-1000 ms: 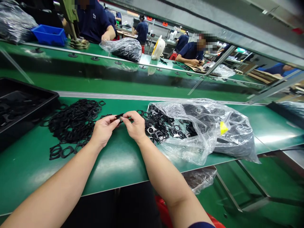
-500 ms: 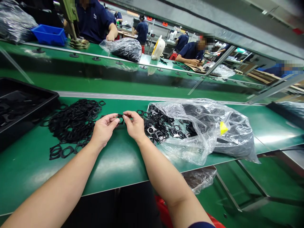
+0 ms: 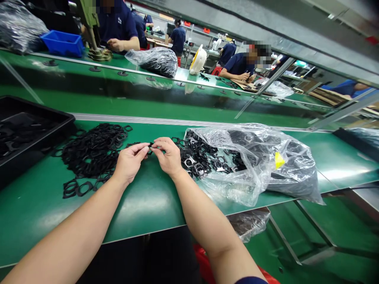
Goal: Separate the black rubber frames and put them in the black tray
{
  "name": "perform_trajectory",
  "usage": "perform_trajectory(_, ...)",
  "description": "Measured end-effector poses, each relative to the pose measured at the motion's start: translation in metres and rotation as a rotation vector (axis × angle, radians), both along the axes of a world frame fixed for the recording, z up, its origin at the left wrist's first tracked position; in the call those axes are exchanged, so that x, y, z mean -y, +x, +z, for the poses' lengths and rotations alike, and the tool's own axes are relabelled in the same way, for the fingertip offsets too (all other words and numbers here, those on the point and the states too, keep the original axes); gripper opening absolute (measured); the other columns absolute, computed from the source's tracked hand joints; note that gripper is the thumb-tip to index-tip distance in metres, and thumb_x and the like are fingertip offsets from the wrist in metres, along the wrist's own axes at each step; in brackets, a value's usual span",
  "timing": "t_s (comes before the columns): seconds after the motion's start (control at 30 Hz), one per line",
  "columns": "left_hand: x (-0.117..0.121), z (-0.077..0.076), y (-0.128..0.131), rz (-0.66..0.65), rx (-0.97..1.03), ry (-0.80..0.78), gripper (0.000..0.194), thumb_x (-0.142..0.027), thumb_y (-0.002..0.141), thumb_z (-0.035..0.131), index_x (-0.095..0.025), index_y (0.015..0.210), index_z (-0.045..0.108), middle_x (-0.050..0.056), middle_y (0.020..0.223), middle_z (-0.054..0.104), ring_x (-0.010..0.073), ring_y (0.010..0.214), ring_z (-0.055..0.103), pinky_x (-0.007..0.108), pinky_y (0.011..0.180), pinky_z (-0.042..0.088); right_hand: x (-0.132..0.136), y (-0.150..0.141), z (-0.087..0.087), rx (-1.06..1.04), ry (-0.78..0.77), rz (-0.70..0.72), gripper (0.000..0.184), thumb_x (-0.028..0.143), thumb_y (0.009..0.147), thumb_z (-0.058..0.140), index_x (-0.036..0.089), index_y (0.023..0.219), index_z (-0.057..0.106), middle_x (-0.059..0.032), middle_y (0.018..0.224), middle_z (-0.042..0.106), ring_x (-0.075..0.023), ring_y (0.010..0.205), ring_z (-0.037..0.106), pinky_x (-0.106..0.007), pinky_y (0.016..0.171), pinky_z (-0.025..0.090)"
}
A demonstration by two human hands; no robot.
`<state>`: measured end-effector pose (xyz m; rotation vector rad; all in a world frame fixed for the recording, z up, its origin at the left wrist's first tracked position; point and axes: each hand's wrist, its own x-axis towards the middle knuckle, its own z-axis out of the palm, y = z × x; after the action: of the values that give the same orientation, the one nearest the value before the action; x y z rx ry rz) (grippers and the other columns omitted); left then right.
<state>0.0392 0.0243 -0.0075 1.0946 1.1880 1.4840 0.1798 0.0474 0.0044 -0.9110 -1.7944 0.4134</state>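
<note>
Between my two hands, over the green table (image 3: 142, 205), is a small black frame with a round hole (image 3: 151, 146), now seen nearly edge-on. My left hand (image 3: 130, 161) pinches its left side between thumb and fingers. The right side is pinched by my right hand (image 3: 168, 157). To the left of my left hand lies a heap of similar flat black frames (image 3: 91, 152). Close by my right hand, loose black frames (image 3: 201, 156), some with shiny faces, spill from the mouth of a clear plastic bag (image 3: 290, 165) with a yellow mark.
A black bin (image 3: 66, 120) of dark parts stands at the far left. Beyond a raised edge runs a conveyor (image 3: 166, 102) with small dark pieces in a row. Across it are a blue tray (image 3: 63, 43), a stuffed plastic bag (image 3: 156, 61) and co-workers (image 3: 120, 27).
The frame was tilted to show its hole half a second ago and is turned edge-on again now. Both hands keep their place. A co-worker's hand across the conveyor has moved left, off the bag.
</note>
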Motion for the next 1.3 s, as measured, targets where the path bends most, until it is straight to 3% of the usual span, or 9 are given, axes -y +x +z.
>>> perform_trajectory(0.4, 0.0024, 0.0023, -0.0018, -0.01, -0.185, 0.049, 0.034, -0.042, 0.075, 0.065, -0.017, 0.097, 0.073, 0.006, 0.09, 0.071, 0.0136, 0.067, 0.06, 0.028, 0.067, 0.049, 0.0008, 0.0033, 0.0047, 0.131, -0.028, 0.09, 0.012, 0.025, 0.089, 0.05, 0.021, 0.083, 0.06, -0.0044, 0.088, 0.063, -0.0161, 0.09, 0.058, -0.03, 0.085, 0.047)
perform_trajectory(0.67, 0.0021, 0.006, 0.0012, -0.055, -0.09, -0.006, 0.034, -0.038, 0.075, 0.064, -0.015, 0.099, 0.072, 0.006, 0.091, 0.072, 0.0153, 0.073, 0.061, 0.028, 0.067, 0.051, 0.0009, 0.0027, 0.0034, 0.139, -0.022, 0.097, 0.015, 0.024, 0.091, 0.045, 0.021, 0.086, 0.059, -0.0055, 0.089, 0.063, -0.016, 0.087, 0.058, -0.029, 0.081, 0.046)
perform_trajectory(0.83, 0.0013, 0.0005, -0.0013, -0.085, -0.229, 0.02, 0.034, -0.039, 0.08, 0.059, -0.016, 0.103, 0.071, 0.008, 0.1, 0.07, 0.0171, 0.08, 0.062, 0.03, 0.072, 0.051, 0.003, 0.001, 0.0047, 0.153, -0.149, 0.031, 0.009, 0.024, 0.085, 0.05, 0.02, 0.081, 0.057, -0.0035, 0.08, 0.062, -0.0161, 0.077, 0.057, -0.029, 0.073, 0.046)
perform_trajectory(1.0, 0.0022, 0.0031, -0.0015, -0.105, -0.273, 0.048, 0.032, -0.038, 0.08, 0.058, -0.017, 0.101, 0.071, 0.007, 0.096, 0.071, 0.0184, 0.082, 0.063, 0.031, 0.075, 0.05, 0.0037, -0.0033, 0.0011, -0.03, -0.313, 0.015, 0.016, 0.031, 0.083, 0.053, 0.019, 0.092, 0.056, -0.0007, 0.074, 0.06, -0.0135, 0.064, 0.056, -0.026, 0.062, 0.046)
perform_trajectory(1.1, 0.0034, 0.0078, 0.0023, -0.127, -0.219, 0.042, 0.026, -0.034, 0.078, 0.06, -0.016, 0.094, 0.071, 0.007, 0.091, 0.071, 0.0177, 0.082, 0.063, 0.03, 0.079, 0.048, 0.0014, -0.0033, -0.0013, -0.045, -0.363, 0.04, 0.017, 0.033, 0.083, 0.051, 0.018, 0.087, 0.059, -0.0011, 0.071, 0.061, -0.0142, 0.064, 0.057, -0.027, 0.062, 0.046)
perform_trajectory(1.23, -0.0004, 0.0089, 0.0056, -0.071, -0.024, -0.06, 0.03, -0.028, 0.073, 0.065, -0.013, 0.099, 0.065, 0.002, 0.072, 0.065, 0.0114, 0.062, 0.057, 0.025, 0.063, 0.046, -0.0017, -0.0038, -0.0004, 0.008, -0.354, -0.028, 0.021, 0.037, 0.084, 0.051, 0.018, 0.083, 0.061, -0.0036, 0.075, 0.065, -0.0159, 0.067, 0.059, -0.029, 0.065, 0.046)
perform_trajectory(1.3, -0.0024, 0.0079, 0.0044, -0.019, -0.012, -0.024, 0.032, -0.027, 0.071, 0.066, -0.014, 0.101, 0.063, 0.0, 0.07, 0.063, 0.0106, 0.062, 0.056, 0.025, 0.063, 0.046, -0.0019, -0.0047, 0.0014, 0.005, -0.33, -0.061, 0.024, 0.04, 0.084, 0.052, 0.019, 0.083, 0.062, -0.0048, 0.079, 0.066, -0.0165, 0.071, 0.06, -0.03, 0.068, 0.048)
